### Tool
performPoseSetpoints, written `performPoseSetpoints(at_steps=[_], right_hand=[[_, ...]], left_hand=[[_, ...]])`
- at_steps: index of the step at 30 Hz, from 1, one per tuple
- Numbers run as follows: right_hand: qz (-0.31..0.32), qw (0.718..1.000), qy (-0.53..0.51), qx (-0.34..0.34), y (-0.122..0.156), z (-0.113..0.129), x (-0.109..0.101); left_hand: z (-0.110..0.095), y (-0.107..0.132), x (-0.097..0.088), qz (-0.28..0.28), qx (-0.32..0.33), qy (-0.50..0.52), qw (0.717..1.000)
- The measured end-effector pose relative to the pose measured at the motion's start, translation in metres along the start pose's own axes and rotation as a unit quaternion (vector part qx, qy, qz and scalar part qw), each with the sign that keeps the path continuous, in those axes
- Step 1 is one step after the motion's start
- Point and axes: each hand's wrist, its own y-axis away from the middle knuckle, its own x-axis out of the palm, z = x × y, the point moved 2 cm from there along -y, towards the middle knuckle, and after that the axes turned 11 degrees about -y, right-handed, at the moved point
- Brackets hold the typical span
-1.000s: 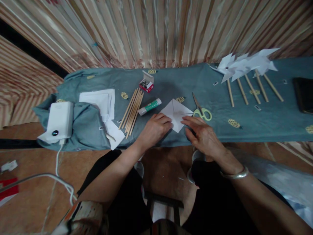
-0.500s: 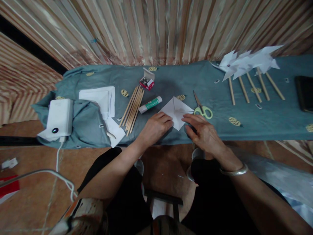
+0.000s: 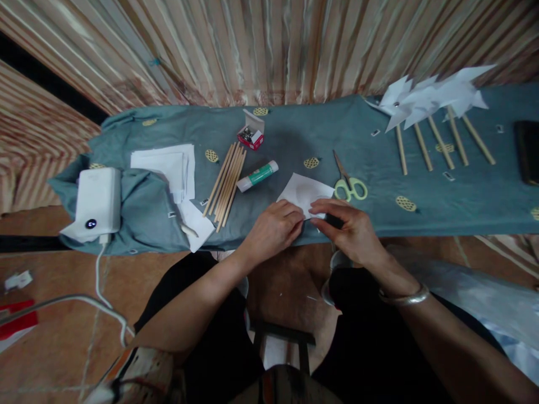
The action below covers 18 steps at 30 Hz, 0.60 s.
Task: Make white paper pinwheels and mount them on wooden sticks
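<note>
A white square of paper point(image 3: 305, 192) lies at the near edge of the blue cloth point(image 3: 295, 134), its near corner lifted. My left hand point(image 3: 273, 230) pinches that near edge with curled fingers. My right hand point(image 3: 349, 229), with a silver bangle point(image 3: 404, 297) on its wrist, grips the same corner from the right with thumb and fingers closed. Green-handled scissors point(image 3: 348, 184) lie just right of the paper. A glue stick point(image 3: 257, 175) lies to its left.
A bundle of wooden sticks point(image 3: 225, 182), a red box of pins point(image 3: 251, 134), a stack of white paper point(image 3: 166, 168) and a white power bank point(image 3: 96, 199) with cable sit left. Finished paper pinwheels point(image 3: 433, 104) on sticks lie far right, beside a dark object point(image 3: 528, 151).
The paper was a flat diamond with a crease; now both hands have drawn closer together and lifted its near corner. The camera view has shifted slightly.
</note>
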Motion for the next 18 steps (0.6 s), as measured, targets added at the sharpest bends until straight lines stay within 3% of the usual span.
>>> performPoseSetpoints(at_steps=[7,18], right_hand=[[-0.050,0.998,-0.028,0.023,-0.003,-0.005,0.008],[-0.071,0.996,0.045,0.031,-0.008,0.002,0.014]], left_hand=[[-0.001,0.009,0.002,-0.032,-0.056,0.045,0.997],[0.004,0.009,0.006,-0.044,-0.053,0.073,0.995]])
